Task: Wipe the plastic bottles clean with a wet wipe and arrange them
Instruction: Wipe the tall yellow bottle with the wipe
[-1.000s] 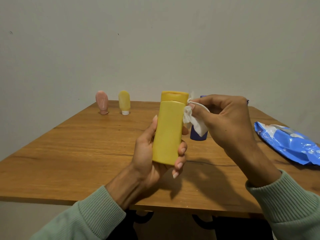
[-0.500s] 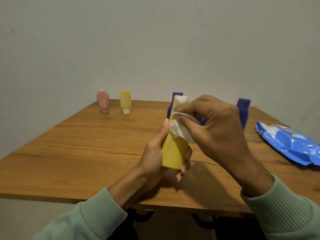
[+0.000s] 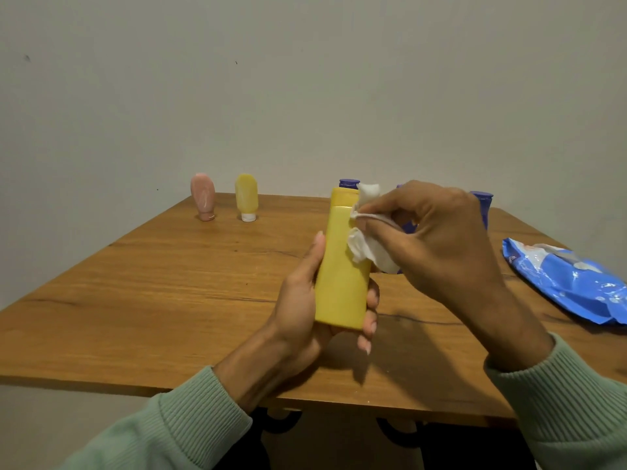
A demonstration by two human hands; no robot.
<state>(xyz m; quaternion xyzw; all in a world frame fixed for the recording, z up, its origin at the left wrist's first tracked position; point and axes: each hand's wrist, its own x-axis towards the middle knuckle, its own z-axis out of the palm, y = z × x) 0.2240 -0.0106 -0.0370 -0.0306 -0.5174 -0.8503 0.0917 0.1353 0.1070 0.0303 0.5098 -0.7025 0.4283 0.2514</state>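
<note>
gripping bottle [image 3: 341, 266] upright over table [image 3: 169, 300] centre in left hand [image 3: 302, 300]; pinching wipe [image 3: 371, 254] in right hand [image 3: 437, 242], pressed at its 3 o'clock edge. tubes [image 3: 203, 196] at 11 o'clock seemingly done; blue bottles [image 3: 481, 205] at 1 o'clock probably left.

A plain, pale grey-white wall [image 3: 305, 96] fills the upper half of the view, unbroken except for a few tiny dark specks [image 3: 27, 58] high on its left side. A wooden bench [image 3: 152, 300] stands with its far edge against this wall. Its top is a warm honey-brown with long grain lines and a thin dark crack [image 3: 424, 321] running across the middle. Beneath the near edge, parts of a dark curved frame [image 3: 281, 423] show. The light is soft and even.
</note>
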